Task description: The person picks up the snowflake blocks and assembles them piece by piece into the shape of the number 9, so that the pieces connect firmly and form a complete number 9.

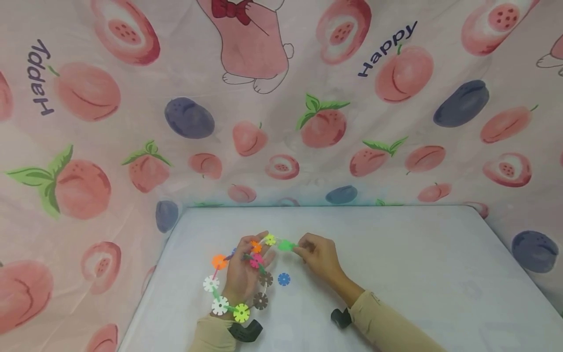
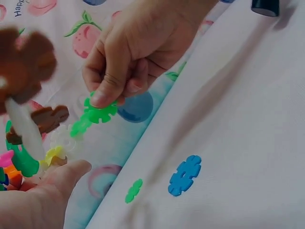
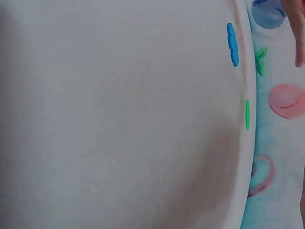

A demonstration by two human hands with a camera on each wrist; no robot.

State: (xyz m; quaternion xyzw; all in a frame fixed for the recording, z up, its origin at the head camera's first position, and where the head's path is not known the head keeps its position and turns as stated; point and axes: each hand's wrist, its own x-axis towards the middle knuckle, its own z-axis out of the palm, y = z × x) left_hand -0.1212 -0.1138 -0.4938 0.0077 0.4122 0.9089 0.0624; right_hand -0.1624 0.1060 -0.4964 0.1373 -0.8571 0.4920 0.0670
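A chain of colourful snowflake discs (image 1: 220, 305) hangs in a loop about my left hand (image 1: 239, 274), whose fingers hold it near the orange and yellow discs (image 1: 270, 239). My right hand (image 1: 323, 256) pinches a green disc (image 1: 286, 245) between thumb and forefinger. In the left wrist view that green disc (image 2: 102, 114) joins another green piece (image 2: 81, 125) leading to a clear disc. Brown discs (image 2: 50, 119) dangle close to that camera. The left fingertips are partly hidden behind the chain. Only part of a hand (image 3: 296, 28) enters the right wrist view.
On the white table (image 1: 396, 254) lies a loose blue disc (image 1: 284, 279), just right of the chain. A small green piece (image 2: 134, 191) lies near it. Black wrist-worn devices (image 1: 340, 318) show by both sleeves. A fruit-patterned cloth (image 1: 281, 122) rises behind the table.
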